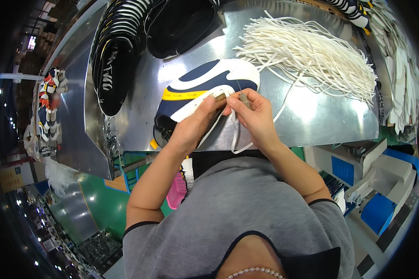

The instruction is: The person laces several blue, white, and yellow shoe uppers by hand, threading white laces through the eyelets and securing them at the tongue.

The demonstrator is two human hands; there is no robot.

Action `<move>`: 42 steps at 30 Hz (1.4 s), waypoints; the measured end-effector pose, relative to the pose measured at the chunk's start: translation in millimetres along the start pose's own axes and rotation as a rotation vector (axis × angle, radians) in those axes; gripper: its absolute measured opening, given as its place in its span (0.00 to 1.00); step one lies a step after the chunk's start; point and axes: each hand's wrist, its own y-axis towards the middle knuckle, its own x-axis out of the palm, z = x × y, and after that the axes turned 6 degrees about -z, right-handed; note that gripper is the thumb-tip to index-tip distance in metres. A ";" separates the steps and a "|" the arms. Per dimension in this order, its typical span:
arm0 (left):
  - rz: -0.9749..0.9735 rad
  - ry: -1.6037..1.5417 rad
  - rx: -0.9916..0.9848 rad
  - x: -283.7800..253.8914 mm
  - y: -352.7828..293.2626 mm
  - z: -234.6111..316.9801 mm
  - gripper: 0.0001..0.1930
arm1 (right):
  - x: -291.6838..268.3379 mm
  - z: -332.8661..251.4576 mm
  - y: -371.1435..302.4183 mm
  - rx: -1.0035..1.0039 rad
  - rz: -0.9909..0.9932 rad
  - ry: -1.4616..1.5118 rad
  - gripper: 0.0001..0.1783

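A shoe upper [205, 76] in navy and white with a yellow band lies on the metal table in front of me. My left hand [193, 125] is closed on its white lacing edge, the fingers partly tucked under it. A small tool with a thin metal shaft [242, 96] is pinched in my right hand [257, 116], close to the eyelets. White shoelace [236, 135] hangs in a loop below my fingers, and one strand trails right to the lace pile. The tool's tip and the finger contact on the lace are too small to make out.
A big heap of white laces [312, 56] lies at the far right of the metal table [312, 128]. Stacked black-lined uppers [111, 79] stand at the left, with more dark uppers [181, 25] at the back. White pieces [400, 88] hang on the right. A pink basket [176, 191] is below.
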 end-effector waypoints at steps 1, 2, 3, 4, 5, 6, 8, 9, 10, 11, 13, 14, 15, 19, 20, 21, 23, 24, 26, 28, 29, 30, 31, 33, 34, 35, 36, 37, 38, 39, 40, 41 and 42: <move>-0.002 -0.020 0.019 3.5 -1.9 0.3 0.33 | -0.4 -0.9 0.8 -0.035 0.012 0.002 0.06; -0.007 -0.021 0.022 3.9 0.2 -0.4 0.33 | -0.3 -2.9 0.4 -0.038 0.015 -0.001 0.06; 0.027 0.005 0.038 3.3 0.7 -1.4 0.30 | 1.6 -4.6 -1.1 -0.051 0.011 -0.019 0.06; 0.062 0.031 0.055 3.0 0.9 -1.9 0.27 | 2.8 -5.5 -2.0 -0.063 0.007 -0.036 0.06; 0.141 0.007 0.037 6.6 1.1 -1.3 0.20 | 2.7 -5.2 -2.1 -0.064 0.005 -0.037 0.06; 0.201 0.054 0.082 17.6 -0.6 4.6 0.15 | 1.7 -4.5 -2.2 -0.049 0.022 -0.029 0.06; 0.245 0.199 0.148 23.5 -1.2 3.4 0.13 | -0.7 -1.5 -1.6 -0.033 0.039 -0.022 0.06; 0.283 0.163 0.163 25.7 -0.8 1.5 0.10 | -2.3 3.1 -2.4 -0.051 0.022 -0.080 0.06; 0.284 0.162 0.160 24.0 -1.4 -0.4 0.10 | -3.5 5.9 -3.3 -0.069 0.005 -0.138 0.07; 0.279 0.157 0.169 21.0 -1.9 -2.8 0.10 | -3.6 5.3 -4.9 -0.065 0.006 -0.138 0.07; 0.275 0.147 0.176 21.3 -2.2 -5.0 0.10 | -2.9 -2.4 -8.0 -0.105 -0.012 -0.344 0.09; 0.321 0.138 0.206 24.2 -2.3 -5.4 0.10 | -1.7 -4.7 -11.5 -0.101 -0.012 -0.345 0.09; 0.365 0.131 0.239 26.0 -1.8 -5.8 0.10 | -0.5 -6.9 -16.2 -0.165 0.033 -0.398 0.10; 0.399 0.193 0.206 23.4 -2.4 -9.7 0.11 | -6.3 -26.8 -22.9 -0.179 -0.027 -0.466 0.10; 0.393 0.186 0.174 21.9 -2.9 -9.6 0.11 | -7.8 -28.4 -23.0 -0.177 -0.024 -0.467 0.10; 0.388 0.178 0.143 21.2 -3.2 -10.0 0.11 | -9.5 -29.9 -23.0 -0.176 -0.048 -0.506 0.09; 0.392 0.195 0.141 20.5 -3.0 -12.1 0.11 | -12.7 -31.5 -22.7 -0.173 -0.070 -0.546 0.08; 0.399 0.215 0.141 20.3 -3.1 -13.2 0.11 | -13.9 -31.5 -22.2 -0.168 -0.083 -0.562 0.08; 0.389 0.268 0.202 21.9 -3.1 -14.2 0.10 | -15.6 -31.9 -20.0 -0.160 -0.094 -0.579 0.07; 0.376 0.319 0.259 23.7 -3.8 -14.6 0.10 | -17.8 -32.6 -18.0 -0.154 -0.101 -0.550 0.07; 0.375 0.310 0.232 23.9 -5.2 -13.2 0.09 | -18.6 -33.9 -18.3 -0.150 -0.098 -0.550 0.07; 0.372 0.301 0.208 23.9 -5.6 -11.1 0.09 | -19.4 -36.8 -18.4 -0.099 -0.108 -0.531 0.07; 0.368 0.298 0.208 23.9 -5.5 -8.7 0.09 | -20.2 -38.6 -18.5 -0.047 -0.117 -0.511 0.07; 0.392 0.251 0.138 24.0 -5.8 -5.2 0.09 | -22.0 -37.5 -18.2 -0.047 -0.116 -0.504 0.07; 0.390 0.248 0.138 24.3 -6.3 -5.2 0.09 | -22.8 -36.7 -18.2 -0.048 -0.119 -0.494 0.07; 0.380 0.332 0.191 24.9 -7.1 -5.6 0.09 | -23.1 -36.1 -18.2 -0.047 -0.117 -0.497 0.07; 0.367 0.417 0.243 24.8 -7.8 -5.9 0.09 | -22.8 -34.9 -18.1 -0.074 -0.110 -0.522 0.07; 0.363 0.415 0.241 23.8 -8.1 -6.9 0.09 | -22.7 -34.2 -18.3 -0.102 -0.102 -0.547 0.07; 0.355 0.439 0.251 22.3 -8.4 -8.5 0.09 | -22.9 -34.0 -18.7 -0.100 -0.099 -0.547 0.07; 0.348 0.465 0.261 21.2 -8.8 -9.2 0.09 | -22.7 -33.9 -18.8 -0.121 -0.103 -0.543 0.07; 0.346 0.466 0.260 20.8 -8.9 -9.1 0.09 | -22.6 -33.8 -19.1 -0.142 -0.107 -0.540 0.06; 0.355 0.409 0.210 20.5 -8.9 -8.8 0.09 | -22.3 -34.7 -20.1 -0.141 -0.105 -0.539 0.06; 0.363 0.350 0.163 20.5 -8.4 -8.6 0.09 | -22.0 -36.8 -21.5 -0.108 -0.102 -0.548 0.06</move>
